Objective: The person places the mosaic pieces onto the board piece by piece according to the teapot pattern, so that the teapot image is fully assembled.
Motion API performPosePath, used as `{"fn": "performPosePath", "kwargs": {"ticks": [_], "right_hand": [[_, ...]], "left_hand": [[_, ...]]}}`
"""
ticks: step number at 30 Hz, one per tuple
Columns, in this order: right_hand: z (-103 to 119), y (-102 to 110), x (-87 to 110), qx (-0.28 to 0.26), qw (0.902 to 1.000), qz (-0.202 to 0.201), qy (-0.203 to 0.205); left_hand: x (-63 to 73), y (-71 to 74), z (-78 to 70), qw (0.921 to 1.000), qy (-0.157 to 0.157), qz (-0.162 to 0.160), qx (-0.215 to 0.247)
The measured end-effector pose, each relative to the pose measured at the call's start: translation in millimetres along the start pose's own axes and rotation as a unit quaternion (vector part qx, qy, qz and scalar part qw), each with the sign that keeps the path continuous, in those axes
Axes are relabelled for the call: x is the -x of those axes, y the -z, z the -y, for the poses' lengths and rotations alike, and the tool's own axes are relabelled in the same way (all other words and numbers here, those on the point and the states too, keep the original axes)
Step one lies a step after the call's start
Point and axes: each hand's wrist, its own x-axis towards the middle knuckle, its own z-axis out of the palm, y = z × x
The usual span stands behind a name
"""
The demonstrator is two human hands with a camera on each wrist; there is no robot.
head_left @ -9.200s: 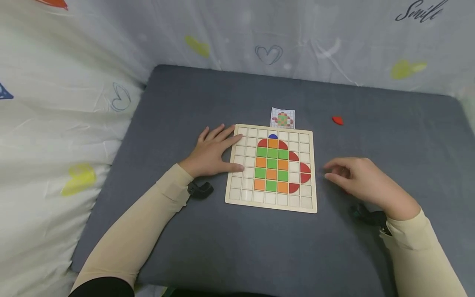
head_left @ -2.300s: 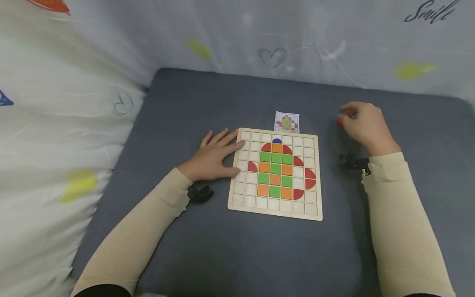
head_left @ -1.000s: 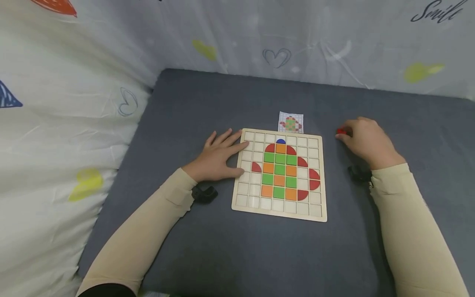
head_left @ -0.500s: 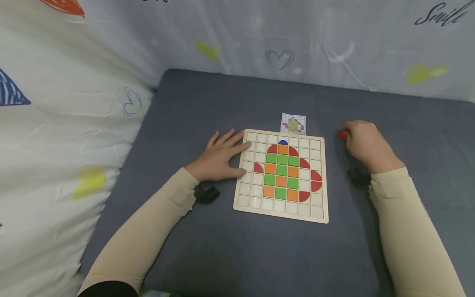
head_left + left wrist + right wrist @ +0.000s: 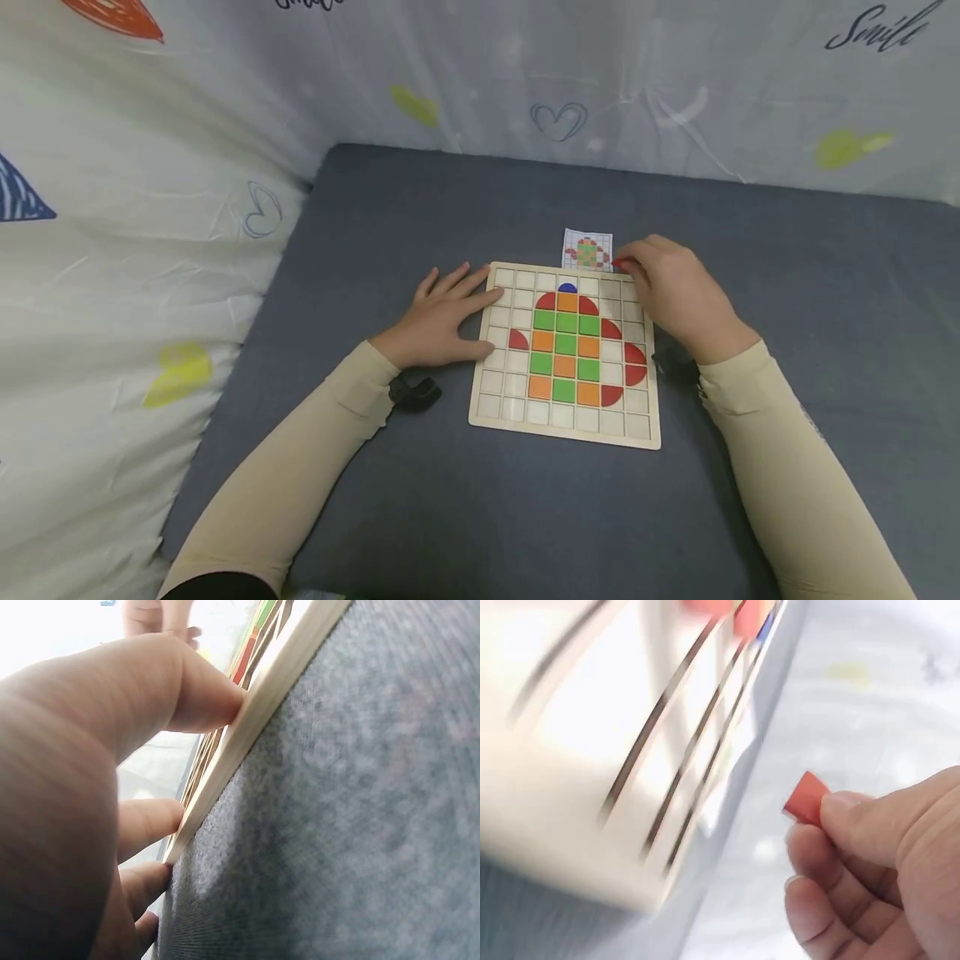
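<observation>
A square wooden grid board (image 5: 513, 409) lies flat on the table, with orange, green, red and blue pieces set in its cells. My left hand (image 5: 431, 327) rests at the board's left edge, fingers spread and fairly straight; in the left wrist view its thumb (image 5: 214, 701) touches the rim. Between thumb and finger, my right hand (image 5: 678, 293) pinches a small red quarter-circle piece (image 5: 808, 796), held over the board's far right corner. On the board's left side sits a lone red quarter-circle piece (image 5: 517, 338).
A small printed card (image 5: 587, 250) with a coloured grid pattern lies against the board's far edge. Grey cloth covers the table (image 5: 420, 508). Behind and to the left hang white printed curtains (image 5: 480, 75).
The right hand picked up the red piece at the right and carried it left to the board's far corner. Earlier, a red piece appeared in the board's left side. The left hand stayed at the rim.
</observation>
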Motion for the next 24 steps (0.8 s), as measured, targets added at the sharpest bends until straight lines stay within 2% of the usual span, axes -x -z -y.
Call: {"fn": "performPosePath", "kwargs": {"ticks": [7,12,18,24], "right_hand": [[45.7,-18.6,-7.2,0.013,0.9929,0.029,0.114],[64.7,-25.8,-11.5,-0.005,0.9859,0.049,0.16],[80.5,-30.9,-14.6,-0.059,0.9815,0.079,0.164],[96.2,-37.5,-15.8,-0.098,0.9739,0.136,0.153]], "left_hand": [[2.5,-1.0,5.1,1.0,0.005,-0.001,-0.006],[2.7,-0.8,6.4,0.9999,0.004,-0.006,-0.008],[3.6,1.2,4.9,0.9999,0.002,0.003,-0.012],[3.8,1.8,4.6,0.9996,-0.005,0.014,-0.022]]}}
